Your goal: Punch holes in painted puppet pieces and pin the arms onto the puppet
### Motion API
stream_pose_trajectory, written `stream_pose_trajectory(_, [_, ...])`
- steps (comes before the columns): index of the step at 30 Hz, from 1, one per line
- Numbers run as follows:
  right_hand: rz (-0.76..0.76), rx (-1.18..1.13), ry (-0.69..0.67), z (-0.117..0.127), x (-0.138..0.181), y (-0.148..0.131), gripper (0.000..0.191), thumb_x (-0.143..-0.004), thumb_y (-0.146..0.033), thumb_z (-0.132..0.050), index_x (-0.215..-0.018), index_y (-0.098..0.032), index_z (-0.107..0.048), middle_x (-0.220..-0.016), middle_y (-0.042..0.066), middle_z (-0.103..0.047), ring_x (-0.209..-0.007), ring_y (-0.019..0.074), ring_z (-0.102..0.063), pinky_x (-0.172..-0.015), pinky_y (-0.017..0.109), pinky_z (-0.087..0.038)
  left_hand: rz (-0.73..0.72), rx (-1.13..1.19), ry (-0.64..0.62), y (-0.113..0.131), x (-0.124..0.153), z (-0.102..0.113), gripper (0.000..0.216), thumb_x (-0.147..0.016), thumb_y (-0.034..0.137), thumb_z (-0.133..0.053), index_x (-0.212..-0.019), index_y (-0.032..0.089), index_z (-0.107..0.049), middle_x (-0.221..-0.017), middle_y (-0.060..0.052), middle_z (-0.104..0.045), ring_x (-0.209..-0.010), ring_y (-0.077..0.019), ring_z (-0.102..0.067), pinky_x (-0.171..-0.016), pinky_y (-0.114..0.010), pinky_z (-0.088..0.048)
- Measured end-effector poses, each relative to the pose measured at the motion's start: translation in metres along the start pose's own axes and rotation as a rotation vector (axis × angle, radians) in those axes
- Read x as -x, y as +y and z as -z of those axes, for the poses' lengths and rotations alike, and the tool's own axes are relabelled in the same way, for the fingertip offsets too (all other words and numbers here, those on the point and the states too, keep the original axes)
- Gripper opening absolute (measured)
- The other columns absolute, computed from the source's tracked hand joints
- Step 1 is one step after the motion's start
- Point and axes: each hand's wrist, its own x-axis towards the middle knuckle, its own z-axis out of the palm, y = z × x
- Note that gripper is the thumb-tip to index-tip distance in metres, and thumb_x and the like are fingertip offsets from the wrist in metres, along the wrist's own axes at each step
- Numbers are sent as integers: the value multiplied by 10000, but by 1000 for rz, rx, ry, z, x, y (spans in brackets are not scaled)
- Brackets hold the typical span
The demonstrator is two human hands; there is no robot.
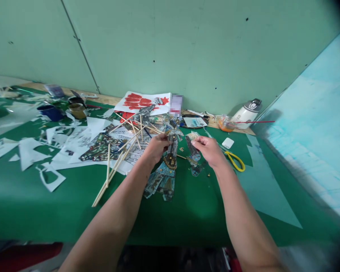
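A flat painted paper puppet point(164, 172) in blue, black and gold lies on the green table cover point(192, 204). My left hand point(156, 147) is closed and pinches the puppet's upper part. My right hand point(209, 150) is closed on a smaller painted cut-out piece point(193, 153), holding it just right of the puppet. Both forearms reach in from the bottom of the view.
Thin wooden sticks point(115, 166) and white paper scraps point(49, 177) litter the left. Yellow-handled scissors point(235, 160) lie right of my right hand. Paint pots point(77, 109), a red-printed sheet point(141, 102) and a white kettle point(248, 111) stand by the green wall.
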Motion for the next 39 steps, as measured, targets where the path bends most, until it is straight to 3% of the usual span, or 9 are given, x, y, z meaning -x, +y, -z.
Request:
stream_pose_trajectory(10, [29,88,-45,-3,3,-6,217,-755,-384,-602,-689,-178,-615,-662,-2,-618,-639,155,-536,-648,292,-380,-84,-101,38,-3,-5,3,326,-454,129,-750,-761,130,-642,-674,20,-668,-618,-115,-597,-630,-238,-462])
stream_pose_trajectory(20, [-5,88,-131,-5,5,-8,235,-758,-400,-580,-725,-170,-617,-687,3,-604,-667,156,-527,-665,299,-382,-76,-172,29,-4,-2,0,380,-513,212,-786,-833,147,-590,-705,7,-665,-602,-126,-601,-592,-244,-463])
stream_pose_trajectory(28, [-15,76,-155,-6,7,-9,248,-755,-410,-590,-737,-165,-623,-670,-8,-588,-634,138,-498,-628,282,-362,-85,-196,13,-2,4,-5,511,-483,153,-844,-909,167,-562,-611,66,-569,-558,-96,-562,-544,-200,-427])
stream_pose_trajectory(36, [-12,41,-101,-6,6,-5,247,-743,-411,-595,-721,-165,-613,-670,0,-605,-620,138,-501,-623,285,-365,1,-8,-90,1,6,-7,415,-519,150,-805,-802,172,-503,-664,35,-599,-576,-98,-568,-549,-207,-449])
stream_pose_trajectory(39, [-15,33,-82,-7,4,-3,236,-734,-406,-597,-702,-172,-606,-658,-4,-597,-616,140,-501,-629,289,-371,-25,-104,-65,0,5,-6,376,-532,147,-777,-797,176,-511,-635,50,-571,-564,-103,-550,-559,-221,-434])
